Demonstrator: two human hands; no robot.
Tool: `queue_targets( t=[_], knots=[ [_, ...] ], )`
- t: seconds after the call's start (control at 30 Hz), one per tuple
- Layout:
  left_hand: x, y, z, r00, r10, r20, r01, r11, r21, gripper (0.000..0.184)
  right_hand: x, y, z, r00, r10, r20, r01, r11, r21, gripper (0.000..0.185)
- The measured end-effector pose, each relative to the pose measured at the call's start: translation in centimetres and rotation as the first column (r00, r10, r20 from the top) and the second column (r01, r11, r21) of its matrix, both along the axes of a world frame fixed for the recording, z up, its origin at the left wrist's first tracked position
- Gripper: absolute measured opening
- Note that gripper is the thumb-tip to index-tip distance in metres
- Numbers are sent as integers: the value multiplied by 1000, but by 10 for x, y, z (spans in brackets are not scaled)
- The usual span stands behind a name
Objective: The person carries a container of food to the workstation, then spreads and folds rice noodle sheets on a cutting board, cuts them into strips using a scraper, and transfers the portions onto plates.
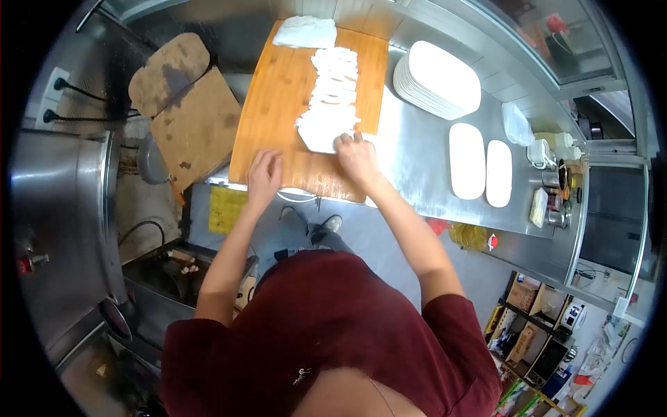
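A row of white, soft-looking food pieces (335, 87) runs down the wooden cutting board (278, 90). At the near end of the row, my right hand (356, 154) has its fingers bent and pressed together over a flat white object (319, 142), which sticks out on both sides of the fingers. What exactly the fingertips grip is too small to make out. My left hand (265, 172) rests on the board's near left edge, fingers spread, holding nothing. A folded white cloth (304, 33) lies at the board's far edge.
Stacked white plates (438, 80) and two long white plates (466, 161) stand on the steel counter (417, 170) to the right. Brown boards (198, 125) lean at the left. Jars and containers (556, 187) line the counter's right end. A yellow oil bottle (469, 236) is below.
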State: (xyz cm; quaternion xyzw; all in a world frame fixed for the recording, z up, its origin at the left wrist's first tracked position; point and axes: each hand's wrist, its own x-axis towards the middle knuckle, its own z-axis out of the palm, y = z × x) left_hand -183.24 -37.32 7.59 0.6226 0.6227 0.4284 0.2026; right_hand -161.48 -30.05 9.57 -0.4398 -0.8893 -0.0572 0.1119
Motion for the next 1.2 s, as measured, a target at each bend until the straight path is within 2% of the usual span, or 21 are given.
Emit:
queue_targets(
  t=[0.17,0.3,0.33,0.37,0.43,0.5,0.57,0.63,0.67,0.7,0.73,0.8,0.83,0.87,0.9,0.93,0.97,1.0,1.07,1.13,1.2],
  knots=[
    [1,58,19,999,-13,34,12,1000,27,15,4,87,2,1000,-9,22,8,999,45,6],
    [-3,144,24,995,-57,-77,62,996,58,17,4,125,16,995,-26,97,27,1000,-4,6],
    [0,169,28,993,-111,-36,113,992,52,19,5,122,29,995,-38,95,44,997,-60,5],
    [4,195,32,987,-162,10,161,986,44,21,8,114,34,995,-72,75,76,995,-58,4],
    [12,248,30,953,-298,-59,303,945,121,27,14,90,46,990,-137,35,139,989,-49,5],
    [24,302,10,908,-385,-165,396,917,43,33,20,55,69,940,-339,39,340,920,-193,8],
    [36,336,1,839,-459,-293,475,880,-20,40,33,28,73,800,-573,-180,434,759,-485,13],
    [53,348,-2,730,-528,-433,550,831,-85,47,31,10,66,390,-879,-274,265,392,-881,17],
    [59,352,0,637,-570,-519,554,807,-205,57,31,-2,61,133,-969,-209,70,219,-973,21],
    [65,352,7,570,-568,-593,553,799,-235,60,24,-14,36,-84,-989,-124,-38,128,-991,29],
    [69,350,11,498,-562,-660,554,792,-256,63,8,-21,24,-372,-920,-126,-185,206,-961,34],
    [73,348,12,412,-582,-701,619,743,-253,70,-20,-13,-17,-523,-811,-263,-57,341,-938,36],
    [74,345,19,396,-598,-696,612,737,-285,70,-34,-4,-33,-548,-748,-375,44,421,-906,38],
    [73,343,22,402,-627,-667,595,733,-330,71,-40,16,-22,-551,-813,-190,-135,311,-941,38],
    [77,338,32,386,-672,-632,556,716,-423,71,-61,41,-60,-642,-676,-362,3,470,-883,39],
    [79,332,45,373,-712,-595,507,693,-512,71,-69,64,-60,-611,-709,-353,-74,495,-866,39],
    [81,329,49,364,-746,-558,454,665,-593,71,-78,93,-51,-650,-740,-176,-120,328,-937,35],
    [80,329,49,420,-768,-484,480,641,-600,70,-83,112,-67,-657,-692,-299,-116,484,-867,31],
    [69,330,39,521,-790,-323,519,593,-616,68,-82,126,-56,-683,-693,-232,-268,533,-803,31],
    [60,329,27,567,-767,-301,567,628,-532,65,-82,130,-57,-692,-693,-201,-412,608,-679,32],
    [57,324,20,608,-718,-339,541,687,-485,61,-80,128,-65,-689,-689,-224,-398,619,-677,33]
  ],
)
